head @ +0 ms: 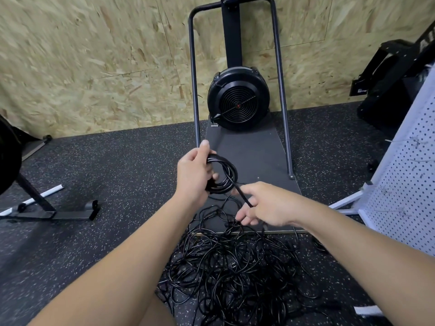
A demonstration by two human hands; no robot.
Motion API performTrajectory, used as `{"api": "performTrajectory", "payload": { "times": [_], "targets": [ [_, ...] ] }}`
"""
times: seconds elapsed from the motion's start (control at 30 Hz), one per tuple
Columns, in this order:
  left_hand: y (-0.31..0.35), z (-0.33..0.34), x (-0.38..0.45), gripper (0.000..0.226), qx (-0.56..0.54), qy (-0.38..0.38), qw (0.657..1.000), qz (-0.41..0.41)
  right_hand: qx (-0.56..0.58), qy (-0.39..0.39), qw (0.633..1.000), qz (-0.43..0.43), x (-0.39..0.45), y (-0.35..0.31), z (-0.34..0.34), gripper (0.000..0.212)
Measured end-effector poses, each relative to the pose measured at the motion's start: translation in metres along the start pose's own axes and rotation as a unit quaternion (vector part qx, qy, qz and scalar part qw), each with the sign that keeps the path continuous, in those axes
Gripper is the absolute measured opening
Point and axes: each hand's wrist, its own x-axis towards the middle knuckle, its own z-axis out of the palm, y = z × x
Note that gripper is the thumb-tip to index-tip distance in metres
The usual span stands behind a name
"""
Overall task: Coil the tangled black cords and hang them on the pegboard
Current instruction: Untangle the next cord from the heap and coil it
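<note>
A small coil of black cord hangs in the air at the middle of the view, and my left hand grips its left side with the thumb raised. One strand runs from the coil down to the right into my right hand, which pinches it. Below both hands a big tangle of black cords lies on the floor. The white pegboard stands at the right edge, with a few thin wire hooks sticking out.
A black fan machine on a dark base plate, framed by a metal tube frame, stands against the chipboard wall ahead. Black equipment legs lie on the speckled rubber floor at left. A black bag sits at the far right.
</note>
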Motion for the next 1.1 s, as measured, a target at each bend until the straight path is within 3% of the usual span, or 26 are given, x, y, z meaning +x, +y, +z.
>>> {"api": "performTrajectory", "payload": {
  "times": [0.27,0.4,0.53,0.6,0.73,0.8,0.93,1.1],
  "targets": [
    [-0.007,0.005,-0.016,0.044,0.020,-0.093,0.995,0.008,0.197,0.094,0.974,-0.057,0.008,-0.007,0.001,0.019],
    [-0.005,-0.006,-0.014,0.062,0.095,-0.159,0.982,-0.042,0.055,0.107,0.990,-0.069,0.006,-0.005,-0.014,0.023],
    [-0.003,-0.022,-0.011,0.036,0.269,-0.235,0.932,0.058,-0.103,0.066,0.990,-0.069,0.003,0.001,-0.028,0.033],
    [-0.004,-0.025,-0.009,0.038,0.298,-0.266,0.912,0.089,-0.140,0.051,0.987,-0.066,0.004,0.003,-0.027,0.034],
    [-0.004,-0.020,-0.008,0.023,0.446,-0.283,0.831,0.176,-0.150,0.046,0.985,-0.077,0.006,0.001,-0.026,0.038],
    [0.001,-0.016,-0.009,0.023,0.475,-0.282,0.816,0.171,-0.118,0.046,0.989,-0.079,0.004,0.002,-0.029,0.039],
    [-0.001,-0.019,-0.006,0.036,0.434,-0.307,0.844,0.076,-0.060,0.064,0.994,-0.068,0.002,0.008,-0.033,0.043],
    [-0.007,-0.019,-0.001,0.031,0.230,-0.216,0.949,0.025,0.013,0.116,0.989,-0.091,-0.002,0.008,-0.045,0.023]
  ]
}}
